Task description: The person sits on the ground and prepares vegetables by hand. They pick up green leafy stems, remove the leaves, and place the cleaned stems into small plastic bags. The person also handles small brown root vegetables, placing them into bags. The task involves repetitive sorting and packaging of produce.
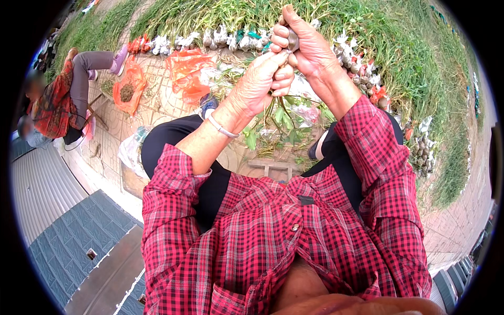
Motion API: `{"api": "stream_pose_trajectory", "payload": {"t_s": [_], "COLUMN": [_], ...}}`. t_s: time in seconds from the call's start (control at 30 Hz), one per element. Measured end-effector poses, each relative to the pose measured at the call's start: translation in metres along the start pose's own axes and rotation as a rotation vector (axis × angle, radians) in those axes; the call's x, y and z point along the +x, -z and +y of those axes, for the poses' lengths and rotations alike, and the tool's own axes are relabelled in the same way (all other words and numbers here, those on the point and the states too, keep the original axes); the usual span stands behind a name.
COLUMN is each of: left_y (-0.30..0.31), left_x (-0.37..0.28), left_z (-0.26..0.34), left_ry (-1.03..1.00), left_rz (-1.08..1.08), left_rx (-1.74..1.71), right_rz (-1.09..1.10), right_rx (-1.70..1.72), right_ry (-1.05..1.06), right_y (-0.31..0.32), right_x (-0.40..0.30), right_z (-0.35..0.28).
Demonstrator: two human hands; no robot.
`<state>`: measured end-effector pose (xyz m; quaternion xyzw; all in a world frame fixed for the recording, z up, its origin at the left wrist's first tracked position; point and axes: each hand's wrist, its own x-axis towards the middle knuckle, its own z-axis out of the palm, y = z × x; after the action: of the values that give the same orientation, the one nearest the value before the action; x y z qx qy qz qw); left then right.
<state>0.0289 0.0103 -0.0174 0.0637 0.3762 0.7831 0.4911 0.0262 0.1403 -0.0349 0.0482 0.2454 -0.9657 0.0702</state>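
Both hands are raised together at the top middle of the head view. My right hand [309, 45] is wrapped around a small plastic-wrapped root bundle [293, 40]. Just below it, my left hand [267, 80], with a pale band on the wrist, pinches the neck of that bundle where the stems begin. Leafy green stems [281, 118] hang down from under the left hand, between my knees. The palm sides of both hands partly hide the bundle.
Rows of plants with bagged roots [220, 38] curve ahead and to the right. Orange plastic sheets [191, 73] and an orange bag with soil [126, 92] lie on the paving. A small wooden stool [271, 165] is between my legs. Another person [55, 106] sits at the left.
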Motion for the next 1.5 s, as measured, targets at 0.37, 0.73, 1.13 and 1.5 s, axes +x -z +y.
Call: {"api": "stream_pose_trajectory", "payload": {"t_s": [0.37, 0.73, 1.13, 1.5], "left_y": [0.003, 0.0, 0.01, 0.049], "left_x": [0.001, -0.001, -0.001, 0.015], "left_z": [-0.005, -0.011, -0.001, 0.015], "left_ry": [0.007, -0.07, -0.089, -0.436], "left_rz": [0.057, 0.11, 0.061, 0.292], "left_rx": [0.006, 0.181, 0.212, 0.294], "right_rz": [0.199, 0.356, 0.401, 0.027], "right_rx": [-0.123, -0.679, -0.357, -0.499], "right_ry": [0.024, 0.237, 0.019, -0.408], "right_y": [0.003, -0.023, 0.009, 0.008], "right_x": [0.004, 0.001, 0.007, -0.016], "right_z": [0.002, 0.001, -0.012, -0.021]}}
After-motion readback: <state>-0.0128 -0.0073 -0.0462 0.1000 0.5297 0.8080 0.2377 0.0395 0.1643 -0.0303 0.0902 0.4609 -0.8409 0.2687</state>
